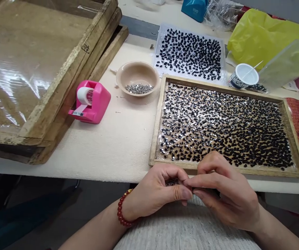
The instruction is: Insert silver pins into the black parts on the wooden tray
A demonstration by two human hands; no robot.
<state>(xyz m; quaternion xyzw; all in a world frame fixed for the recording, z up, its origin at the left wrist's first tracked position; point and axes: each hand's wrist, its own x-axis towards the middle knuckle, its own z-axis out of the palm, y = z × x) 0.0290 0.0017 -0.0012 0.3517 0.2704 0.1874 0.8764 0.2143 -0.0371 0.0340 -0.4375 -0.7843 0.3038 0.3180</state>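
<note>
My left hand (162, 187), with a red bead bracelet (124, 208) at the wrist, curls around a small heap of metal pins (172, 182) in its palm. Its thumb and forefinger are pressed together at the tips. My right hand (225, 191) meets those fingertips in a pinch; whatever it grips is too small to make out. Both hands are in front of a wooden-framed tray (157, 139), close to its near edge. Many small glossy black pieces (222, 125) are spread over the tray's clear film.
Left of the tray are a beige bowl (123, 78) of metal pins and a pink tape dispenser (99, 102). Stacked wooden frames (68, 73) fill the far left. Behind the tray are a white sheet (162, 38) of black pieces, a white cup (245, 74) and a yellow bag (264, 38).
</note>
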